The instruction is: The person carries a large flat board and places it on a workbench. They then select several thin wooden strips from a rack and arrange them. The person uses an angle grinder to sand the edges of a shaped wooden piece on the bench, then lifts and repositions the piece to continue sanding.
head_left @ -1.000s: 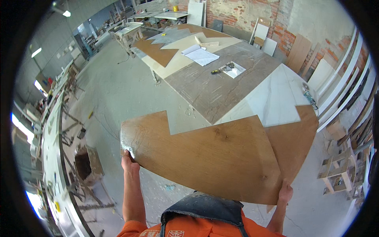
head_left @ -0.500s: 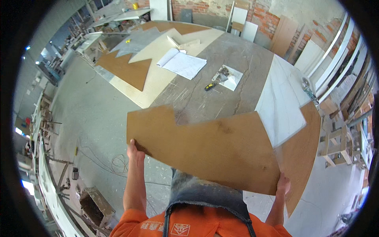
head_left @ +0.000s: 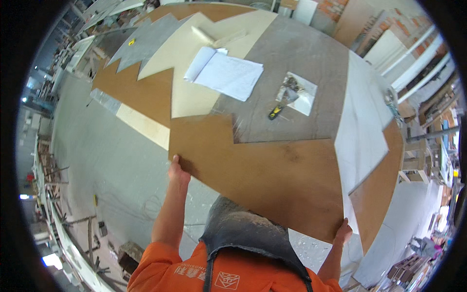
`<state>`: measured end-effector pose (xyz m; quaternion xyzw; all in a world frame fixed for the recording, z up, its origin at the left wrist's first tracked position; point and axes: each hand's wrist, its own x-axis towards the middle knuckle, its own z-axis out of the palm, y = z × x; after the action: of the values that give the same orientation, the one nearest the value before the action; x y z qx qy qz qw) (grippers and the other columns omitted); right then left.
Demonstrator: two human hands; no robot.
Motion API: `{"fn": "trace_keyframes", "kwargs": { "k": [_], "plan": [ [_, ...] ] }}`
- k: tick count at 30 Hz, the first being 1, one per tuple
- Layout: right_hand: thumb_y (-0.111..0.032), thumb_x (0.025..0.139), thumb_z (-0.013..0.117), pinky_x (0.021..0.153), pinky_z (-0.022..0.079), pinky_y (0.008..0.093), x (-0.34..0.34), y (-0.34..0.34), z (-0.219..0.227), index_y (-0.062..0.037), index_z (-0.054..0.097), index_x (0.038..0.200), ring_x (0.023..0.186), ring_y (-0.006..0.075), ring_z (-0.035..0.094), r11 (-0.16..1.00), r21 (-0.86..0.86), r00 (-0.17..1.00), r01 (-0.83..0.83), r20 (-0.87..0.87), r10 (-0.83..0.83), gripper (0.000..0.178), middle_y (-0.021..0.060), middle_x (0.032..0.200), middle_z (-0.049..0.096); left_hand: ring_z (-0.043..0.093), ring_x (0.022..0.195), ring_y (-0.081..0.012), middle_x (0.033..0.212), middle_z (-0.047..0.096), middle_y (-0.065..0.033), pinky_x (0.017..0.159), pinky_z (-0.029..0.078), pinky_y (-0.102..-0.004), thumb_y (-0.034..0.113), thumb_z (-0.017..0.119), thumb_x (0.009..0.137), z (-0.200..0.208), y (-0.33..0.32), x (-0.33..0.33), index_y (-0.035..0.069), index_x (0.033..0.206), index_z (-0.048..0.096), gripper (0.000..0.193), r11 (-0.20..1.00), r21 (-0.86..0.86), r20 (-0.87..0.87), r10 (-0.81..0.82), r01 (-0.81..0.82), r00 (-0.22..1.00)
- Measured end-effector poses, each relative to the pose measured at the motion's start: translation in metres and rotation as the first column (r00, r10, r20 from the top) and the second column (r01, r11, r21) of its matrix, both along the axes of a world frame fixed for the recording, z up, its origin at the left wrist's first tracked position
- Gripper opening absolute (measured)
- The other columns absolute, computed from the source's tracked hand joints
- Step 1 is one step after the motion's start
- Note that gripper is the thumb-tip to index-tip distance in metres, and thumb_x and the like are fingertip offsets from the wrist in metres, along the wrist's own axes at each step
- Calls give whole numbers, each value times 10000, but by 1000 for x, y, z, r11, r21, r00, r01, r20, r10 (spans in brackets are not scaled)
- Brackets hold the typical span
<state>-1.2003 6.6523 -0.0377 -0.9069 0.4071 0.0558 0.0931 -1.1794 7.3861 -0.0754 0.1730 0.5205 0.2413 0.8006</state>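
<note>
A large flat brown panel [head_left: 272,180] with a notched, zigzag far edge is gripped between my two hands. My left hand [head_left: 178,170] is closed on its near left edge, thumb on top. At its near right corner my right hand [head_left: 343,230] holds the edge, with most of its fingers hidden underneath. The panel's left end meets or overlaps another brown zigzag piece [head_left: 141,92]; whether they touch I cannot tell. Its far edge lies over or against a grey-brown slab [head_left: 301,53]. Right of it are a white veined piece [head_left: 365,121] and a brown curved piece [head_left: 379,190].
Paper sheets [head_left: 228,75] lie on the cream section [head_left: 194,104]. A scraper with a black and yellow handle [head_left: 276,112] rests by a smeared white square [head_left: 304,97]. A small yellow item [head_left: 131,42] sits far left. Boards [head_left: 389,56] lean against the back right wall.
The brown panel has moved forward onto the far pieces, its left end coming up to the brown zigzag piece. Both hands keep their hold. My view has shifted closer over the surface.
</note>
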Motion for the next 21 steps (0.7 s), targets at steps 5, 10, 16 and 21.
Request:
{"fn": "trace_keyframes", "kwargs": {
  "k": [5,10,16,21],
  "plan": [
    [-655,971,476,744,518,551,13,-5,-13,12,763,908,829,444,688,1000,3,1000,0,25,-1,729,239,887,730,590,1227,-298,1358,622,-62,1062,463,-505,245,557,1050,-10,-4,27,64,1358,567,357,1000,7,-125,8,-7,992],
    [-665,975,466,736,482,567,50,2,-10,34,747,846,794,450,658,990,87,994,-111,-5,112,764,279,855,701,606,1202,-292,1327,634,-71,1044,484,-492,226,567,1044,-22,-4,36,60,1342,573,341,999,-31,-108,23,-26,994],
    [-677,988,426,750,463,578,60,-40,-61,78,703,775,778,487,628,965,139,968,-223,-82,236,833,332,821,667,619,1171,-294,1286,643,-106,1016,507,-479,143,597,1010,-41,2,42,32,1292,588,304,998,-34,-192,44,-52,980],
    [-673,995,409,754,470,562,68,-37,-62,81,716,807,791,468,641,953,146,953,-265,-111,282,836,322,831,676,614,1169,-301,1260,640,-119,1005,510,-483,77,604,980,-51,11,39,33,1255,599,278,1000,-16,-106,2,-4,994]
  ]
}}
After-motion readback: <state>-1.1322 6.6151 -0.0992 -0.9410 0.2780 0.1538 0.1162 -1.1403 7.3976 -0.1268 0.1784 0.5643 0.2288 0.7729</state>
